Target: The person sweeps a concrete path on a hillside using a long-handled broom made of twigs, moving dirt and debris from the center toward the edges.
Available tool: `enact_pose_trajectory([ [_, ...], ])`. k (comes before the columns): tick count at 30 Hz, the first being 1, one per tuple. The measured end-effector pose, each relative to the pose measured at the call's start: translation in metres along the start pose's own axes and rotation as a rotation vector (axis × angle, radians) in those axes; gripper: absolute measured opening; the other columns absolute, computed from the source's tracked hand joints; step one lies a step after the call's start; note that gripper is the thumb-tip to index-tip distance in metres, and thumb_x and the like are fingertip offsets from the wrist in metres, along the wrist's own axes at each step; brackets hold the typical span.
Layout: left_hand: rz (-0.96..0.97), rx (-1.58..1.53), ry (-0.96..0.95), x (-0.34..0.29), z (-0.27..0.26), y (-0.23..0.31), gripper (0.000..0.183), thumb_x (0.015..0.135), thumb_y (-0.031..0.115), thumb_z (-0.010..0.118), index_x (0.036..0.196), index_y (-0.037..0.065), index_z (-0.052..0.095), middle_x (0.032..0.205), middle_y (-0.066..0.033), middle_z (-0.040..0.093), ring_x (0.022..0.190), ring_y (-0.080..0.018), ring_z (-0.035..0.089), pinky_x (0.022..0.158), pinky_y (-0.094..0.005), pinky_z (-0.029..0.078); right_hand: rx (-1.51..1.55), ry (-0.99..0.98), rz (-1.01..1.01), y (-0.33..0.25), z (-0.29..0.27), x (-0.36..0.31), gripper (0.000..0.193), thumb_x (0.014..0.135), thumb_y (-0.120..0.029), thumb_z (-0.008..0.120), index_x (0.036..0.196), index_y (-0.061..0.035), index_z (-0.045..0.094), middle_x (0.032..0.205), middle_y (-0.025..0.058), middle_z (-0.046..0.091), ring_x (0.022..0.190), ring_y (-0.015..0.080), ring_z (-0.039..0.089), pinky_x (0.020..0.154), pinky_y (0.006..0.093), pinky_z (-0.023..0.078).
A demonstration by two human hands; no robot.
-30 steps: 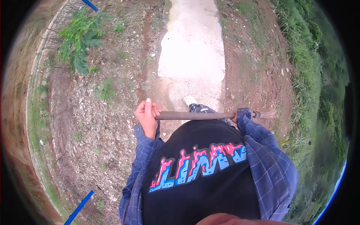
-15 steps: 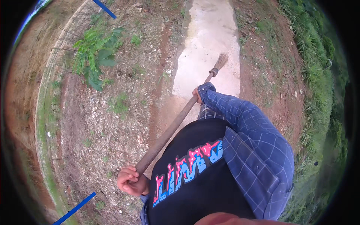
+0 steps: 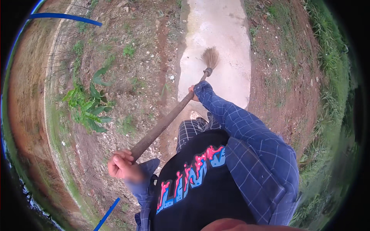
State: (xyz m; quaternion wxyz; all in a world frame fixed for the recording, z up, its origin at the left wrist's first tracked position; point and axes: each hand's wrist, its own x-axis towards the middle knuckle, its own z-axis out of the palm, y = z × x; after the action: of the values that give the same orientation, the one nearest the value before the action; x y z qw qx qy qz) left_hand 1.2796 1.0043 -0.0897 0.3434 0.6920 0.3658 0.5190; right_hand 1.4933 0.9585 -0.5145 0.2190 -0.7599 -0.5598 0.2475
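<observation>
I hold a long wooden-handled broom (image 3: 163,124) slanting across in front of my body. At the top end of the handle my left hand (image 3: 122,163) is closed around the wood. Lower down, near the bound collar, my right hand (image 3: 194,92) grips it, partly hidden by a blue checked sleeve. The fanned straw bristles (image 3: 210,57) rest on or just over the pale concrete path (image 3: 216,23); contact cannot be made out.
Stony brown soil (image 3: 115,96) with a leafy green plant (image 3: 90,106) borders the path on the left. Tall grass (image 3: 329,77) grows at the far right beyond bare earth. A blue bar (image 3: 67,17) shows at upper left, and another blue bar (image 3: 107,214) at lower left.
The broom head has swung left across the path, its bristles now fanned wider. Both hands have shifted left and slightly farther out with the handle, still gripping it.
</observation>
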Motion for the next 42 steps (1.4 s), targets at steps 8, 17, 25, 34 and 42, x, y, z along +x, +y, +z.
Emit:
enact_pose_trajectory([
  [8,-0.495,-0.257,-0.032,0.053,0.083,-0.094,0.03,0.09,0.015,0.051,0.062,0.004,0.046,0.046,-0.0009,0.039,0.04,-0.0096,0.04,0.044,-0.0273,0.041,-0.15,-0.499,0.353,0.015,-0.162,-0.125,0.033,0.067,-0.051,0.058,0.08,-0.0215,0.068,0.075,0.0058,0.066,0.072,0.0255,0.064,0.067,0.0376,0.049],
  [17,-0.024,-0.543,-0.076,0.126,0.052,-0.053,0.03,0.093,0.022,0.042,0.069,0.005,0.047,0.048,-0.0005,0.038,0.043,-0.0108,0.042,0.046,-0.0275,0.042,0.02,-0.304,0.321,0.007,-0.173,-0.004,0.02,0.061,-0.031,0.063,0.072,-0.015,0.064,0.07,0.0112,0.063,0.07,0.0295,0.062,0.064,0.0415,0.049],
  [25,0.546,-0.159,-0.253,0.197,0.071,-0.019,0.034,0.09,0.03,0.047,0.067,0.005,0.046,0.048,0.0008,0.038,0.044,-0.0098,0.045,0.044,-0.025,0.042,0.058,-0.007,-0.202,-0.052,-0.196,0.256,0.021,0.062,-0.032,0.065,0.078,-0.0184,0.064,0.071,0.0077,0.062,0.07,0.0277,0.062,0.062,0.0396,0.048],
  [34,-0.277,-0.287,-0.216,0.261,0.174,-0.179,0.024,0.09,0.015,0.052,0.068,0.005,0.049,0.047,0.0001,0.039,0.043,-0.0094,0.04,0.045,-0.0264,0.039,0.15,-0.437,0.411,0.07,-0.164,0.166,0.03,0.067,-0.045,0.061,0.081,-0.0184,0.065,0.079,0.0091,0.066,0.076,0.0268,0.064,0.069,0.0389,0.049],
  [42,-0.655,-0.565,-0.299,0.264,0.242,-0.254,0.017,0.09,0.014,0.049,0.082,0.0,0.054,0.055,-0.0011,0.043,0.052,-0.0113,0.047,0.056,-0.0287,0.046,-0.207,-0.427,0.65,0.129,-0.231,0.102,0.031,0.068,-0.044,0.059,0.081,-0.0167,0.067,0.076,0.0099,0.066,0.074,0.027,0.064,0.067,0.0405,0.049],
])
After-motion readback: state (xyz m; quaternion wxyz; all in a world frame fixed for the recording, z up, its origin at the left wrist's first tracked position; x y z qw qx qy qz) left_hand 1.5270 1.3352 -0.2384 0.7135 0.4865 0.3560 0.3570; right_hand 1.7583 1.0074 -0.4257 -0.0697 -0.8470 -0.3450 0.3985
